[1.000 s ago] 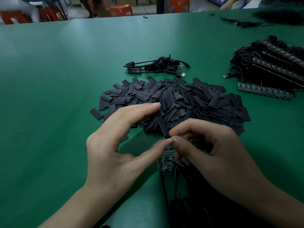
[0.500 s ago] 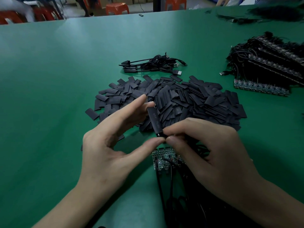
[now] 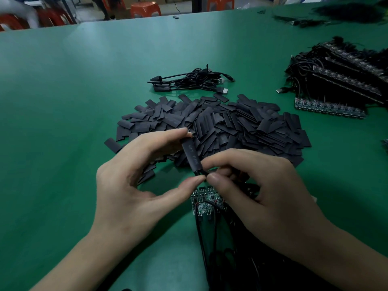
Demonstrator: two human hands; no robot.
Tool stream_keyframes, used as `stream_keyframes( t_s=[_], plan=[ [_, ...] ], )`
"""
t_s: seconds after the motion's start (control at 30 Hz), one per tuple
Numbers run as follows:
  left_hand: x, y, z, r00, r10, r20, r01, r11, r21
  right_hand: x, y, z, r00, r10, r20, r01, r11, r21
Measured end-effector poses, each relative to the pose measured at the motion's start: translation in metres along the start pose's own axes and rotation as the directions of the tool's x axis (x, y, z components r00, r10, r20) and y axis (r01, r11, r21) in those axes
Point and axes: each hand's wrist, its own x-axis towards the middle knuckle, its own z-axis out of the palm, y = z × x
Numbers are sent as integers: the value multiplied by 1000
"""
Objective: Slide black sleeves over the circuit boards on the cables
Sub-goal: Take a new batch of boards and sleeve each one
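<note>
**Sleeve pinched end to end above the boards**

Left hand [image 3: 134, 185]: forefinger on the far end of a black sleeve [image 3: 192, 156], thumb at its near end; grip clamped on the sleeve lengthwise. The sleeve is tilted, far end up and left, pale lettering along its face.

Right hand [image 3: 264, 190]: thumb and forefinger closed together at the sleeve's near end, thumb tip against the left thumb tip. A dark stub shows there; cannot tell what the right grip holds under the fingers.

Just below the hands, a small row of circuit boards [image 3: 206, 201] lies on the green worktop [image 3: 63, 101], with black and red cables [image 3: 210, 248] running toward the viewer.

Behind the hands, a wide heap of loose flat sleeves [image 3: 231, 124], partly hidden by the fingers.

Beyond the heap, a small cable bundle [image 3: 193, 79] with plugs. Far right, a large stack of boards with cables [image 3: 340, 80].

Orange stools [image 3: 144, 8] past the far edge.
</note>
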Motion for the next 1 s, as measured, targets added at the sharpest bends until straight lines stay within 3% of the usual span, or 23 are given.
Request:
stream_keyframes(
  t_s=[0.3,0.5,0.67,1.0],
  plan=[
    [2,5,-1,1000,21,-10,-20,998,52,0,-1,-1,1000,-8,6,8,1000,8],
    [1,5,1,1000,8,11,-8,999,35,4,2,-8,996,-85,-18,82,989,-126],
    [-2,1,1,1000,10,4,-10,999,37,1,11,-1,999,-30,36,33,995,-89],
    [0,-5,5,973,-184,-142,162,975,-154,6,13,-14,984,-11,176,64,953,-296]
  ],
)
